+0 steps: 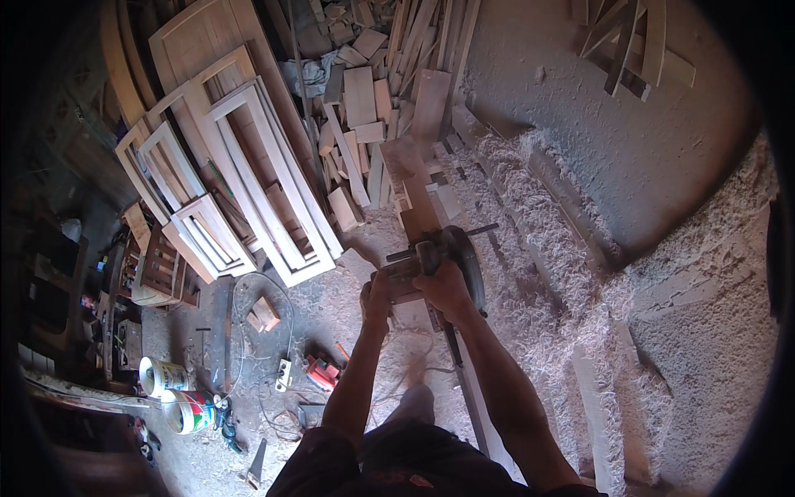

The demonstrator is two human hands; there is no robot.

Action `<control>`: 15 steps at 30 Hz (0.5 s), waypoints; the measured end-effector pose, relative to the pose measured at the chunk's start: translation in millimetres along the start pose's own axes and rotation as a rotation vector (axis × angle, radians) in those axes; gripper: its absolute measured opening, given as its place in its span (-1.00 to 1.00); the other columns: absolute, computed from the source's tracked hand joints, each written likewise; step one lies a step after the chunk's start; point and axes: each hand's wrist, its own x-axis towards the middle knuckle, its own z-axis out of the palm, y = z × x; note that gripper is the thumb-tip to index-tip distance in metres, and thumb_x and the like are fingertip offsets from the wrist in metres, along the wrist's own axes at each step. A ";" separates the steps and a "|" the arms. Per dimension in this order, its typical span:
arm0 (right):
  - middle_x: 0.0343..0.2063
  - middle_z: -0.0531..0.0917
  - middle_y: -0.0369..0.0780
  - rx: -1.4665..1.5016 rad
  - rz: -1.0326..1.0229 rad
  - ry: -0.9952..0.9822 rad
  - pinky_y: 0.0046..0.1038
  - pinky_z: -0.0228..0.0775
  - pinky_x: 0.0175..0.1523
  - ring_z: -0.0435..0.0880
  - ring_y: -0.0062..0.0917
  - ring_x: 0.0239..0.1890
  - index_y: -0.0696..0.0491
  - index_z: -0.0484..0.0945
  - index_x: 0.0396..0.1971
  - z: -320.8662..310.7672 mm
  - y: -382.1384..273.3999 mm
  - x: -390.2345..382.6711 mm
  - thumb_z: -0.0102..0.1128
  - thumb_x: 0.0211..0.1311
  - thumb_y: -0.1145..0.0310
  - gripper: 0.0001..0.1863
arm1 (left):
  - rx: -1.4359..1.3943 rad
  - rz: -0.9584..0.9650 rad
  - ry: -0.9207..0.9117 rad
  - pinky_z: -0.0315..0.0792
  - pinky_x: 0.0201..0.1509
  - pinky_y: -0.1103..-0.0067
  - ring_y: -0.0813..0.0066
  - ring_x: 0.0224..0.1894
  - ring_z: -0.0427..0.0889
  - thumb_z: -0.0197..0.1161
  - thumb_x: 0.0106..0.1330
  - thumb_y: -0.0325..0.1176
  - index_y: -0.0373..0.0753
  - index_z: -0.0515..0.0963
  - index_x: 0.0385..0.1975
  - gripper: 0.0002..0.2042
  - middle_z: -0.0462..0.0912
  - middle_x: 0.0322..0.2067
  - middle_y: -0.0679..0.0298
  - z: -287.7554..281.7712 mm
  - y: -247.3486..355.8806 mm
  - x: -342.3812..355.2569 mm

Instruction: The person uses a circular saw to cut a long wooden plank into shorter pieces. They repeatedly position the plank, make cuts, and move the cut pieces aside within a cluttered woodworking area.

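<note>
A dark circular saw (460, 253) with a round blade guard sits on a long wooden board (423, 213) in front of me. My right hand (444, 290) is closed around its rear handle. On the saw's left side my left hand (377, 298) is closed too, its fingers partly hidden by the hand and the tool body. A narrow dark strip (464, 389) runs from under the saw back toward my body. The blade itself is out of sight.
Wooden door and window frames (269, 186) lean at the left. Offcuts (360, 95) are heaped ahead, and wood shavings (530, 224) cover the ground at right. A red power tool (323, 373), a power strip (283, 375), cables, buckets (189, 412) and a handsaw (257, 464) lie at lower left.
</note>
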 end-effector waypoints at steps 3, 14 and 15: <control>-0.42 0.75 -0.03 0.033 0.025 -0.039 -0.32 0.55 -0.48 0.75 -0.42 -0.53 0.30 0.61 -0.07 -0.1 -9.2 14.7 0.37 0.01 0.42 -0.56 | -0.024 0.016 0.021 0.30 -0.46 0.63 0.71 -0.46 0.42 0.27 0.43 0.15 -0.32 0.62 -0.02 -0.45 0.53 -0.43 0.47 2.6 -0.3 19.1; -0.43 0.73 -0.07 0.039 0.022 -0.032 -0.34 0.53 -0.46 0.72 -0.45 -0.53 0.27 0.61 -0.15 16.3 -24.9 82.9 0.37 0.02 0.45 -0.64 | 0.044 -0.044 0.075 0.25 -0.62 0.64 0.69 -0.56 0.39 0.24 0.40 0.22 -0.30 0.60 -0.08 -0.42 0.51 -0.46 0.42 8.8 19.3 88.7; -0.43 0.73 -0.08 0.037 0.023 -0.036 -0.34 0.53 -0.46 0.72 -0.45 -0.53 0.27 0.61 -0.16 18.3 -25.7 89.7 0.37 0.02 0.45 -0.65 | 0.046 -0.051 0.061 0.26 -0.56 0.61 0.69 -0.50 0.40 0.26 0.39 0.20 -0.33 0.61 -0.04 -0.41 0.49 -0.44 0.45 8.2 21.7 94.3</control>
